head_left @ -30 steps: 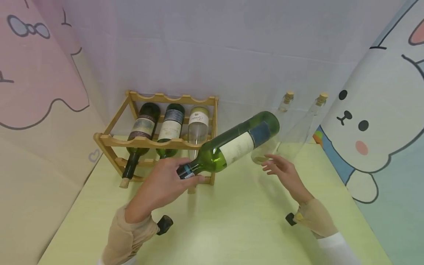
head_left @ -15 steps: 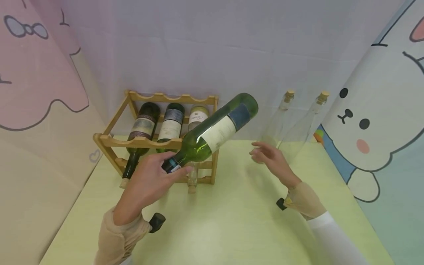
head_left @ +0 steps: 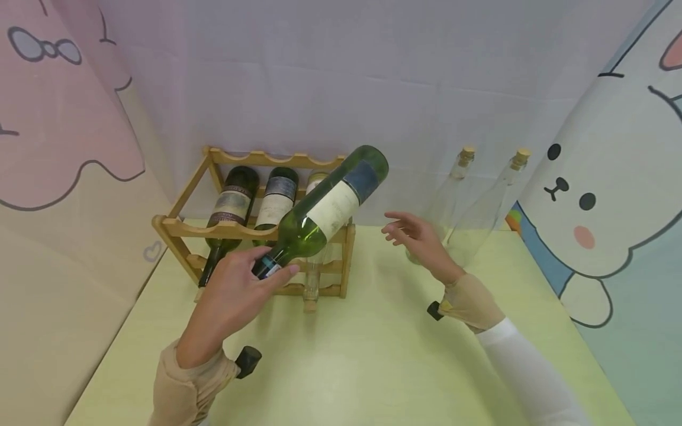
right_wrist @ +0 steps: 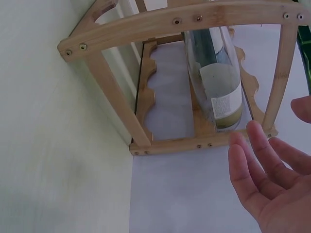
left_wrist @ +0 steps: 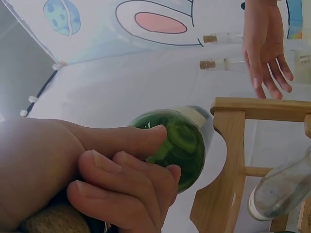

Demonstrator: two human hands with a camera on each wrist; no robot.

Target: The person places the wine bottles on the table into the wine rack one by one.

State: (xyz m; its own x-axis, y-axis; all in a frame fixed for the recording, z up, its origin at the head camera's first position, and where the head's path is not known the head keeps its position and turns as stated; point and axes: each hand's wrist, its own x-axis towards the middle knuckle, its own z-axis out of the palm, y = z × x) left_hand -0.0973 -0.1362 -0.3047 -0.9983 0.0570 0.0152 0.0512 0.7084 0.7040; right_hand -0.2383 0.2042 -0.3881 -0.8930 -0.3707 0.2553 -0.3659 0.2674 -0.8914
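My left hand [head_left: 234,296] grips a green wine bottle [head_left: 333,207] by its neck, fingers curled round it in the left wrist view. Tilted, its base points up and right, and its body passes in front of the right end of a wooden wine rack [head_left: 181,228]. Lying in the rack, necks toward me, are a dark bottle [head_left: 234,204], a green bottle [head_left: 275,201] with a blue and cream label, and a clear bottle [right_wrist: 221,92] partly hidden in the head view. My right hand [head_left: 421,242] hovers right of the rack, fingers loosely bent, holding nothing.
Two clear corked bottles [head_left: 482,213] stand at the back right, behind my right hand. The pale yellow-green table [head_left: 341,367] runs under everything. A cloth backdrop [head_left: 394,118] rises behind the rack, with printed cloths at both sides.
The left hand has carried the green wine bottle leftward and tilted it more steeply, bringing it over the rack's right end. The right hand has moved left and away from me, toward the rack.
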